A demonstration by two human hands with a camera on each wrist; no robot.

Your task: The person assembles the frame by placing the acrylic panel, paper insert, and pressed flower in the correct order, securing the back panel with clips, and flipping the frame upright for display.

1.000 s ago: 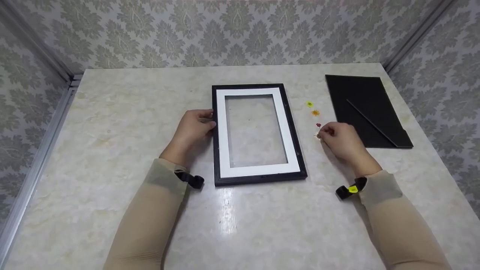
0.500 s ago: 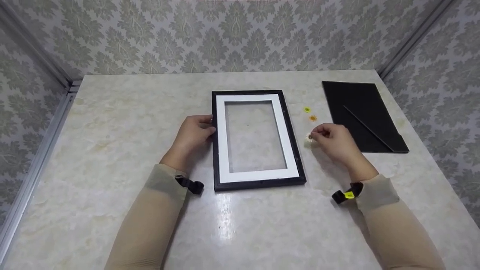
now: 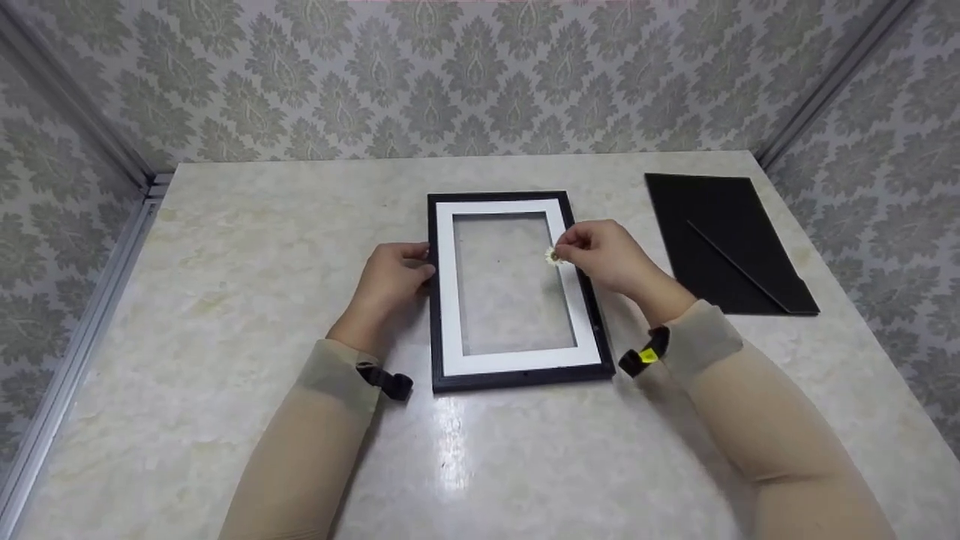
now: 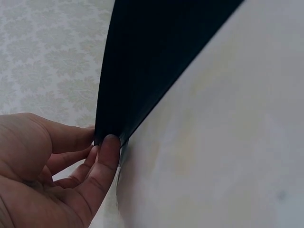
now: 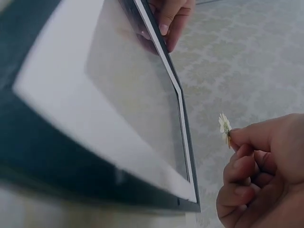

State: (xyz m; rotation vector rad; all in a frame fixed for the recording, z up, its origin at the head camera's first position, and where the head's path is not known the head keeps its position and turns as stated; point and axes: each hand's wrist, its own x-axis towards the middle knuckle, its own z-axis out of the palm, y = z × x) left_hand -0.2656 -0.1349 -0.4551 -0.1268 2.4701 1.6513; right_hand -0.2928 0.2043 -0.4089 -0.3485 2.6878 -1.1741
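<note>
Since the earlier frame, your right hand (image 3: 611,256) has moved toward nine o'clock, carrying a white flower (image 3: 553,256) from the side of the picture frame (image 3: 525,377) to a place above it. Clock positions below are taken from the centre of the picture frame, in the head view.

Left to right: your left hand (image 3: 388,279) is at nine o'clock, thumb and fingers gripping the outer edge. The picture frame lies on the table (image 3: 247,247), a white border (image 3: 450,300) surrounding its clear pane (image 3: 514,289). The white flower is at about one o'clock, by the border's inner edge, and appears to be held above it. Your right hand follows at two o'clock, pinching the flower between thumb and forefinger. A black board (image 3: 750,247) lies well apart, near three o'clock, bearing a diagonal strip (image 3: 739,266); whether that is fixed cannot be told.

Step in hand, as judged: bringing the flower over the pane. The next move appears to call for a light pinch and a steady picture frame.

Count: two hands, one picture frame, one border, one pane, one flower, one board, one strip. Your right hand may hide further flowers; none can be confirmed.
</note>
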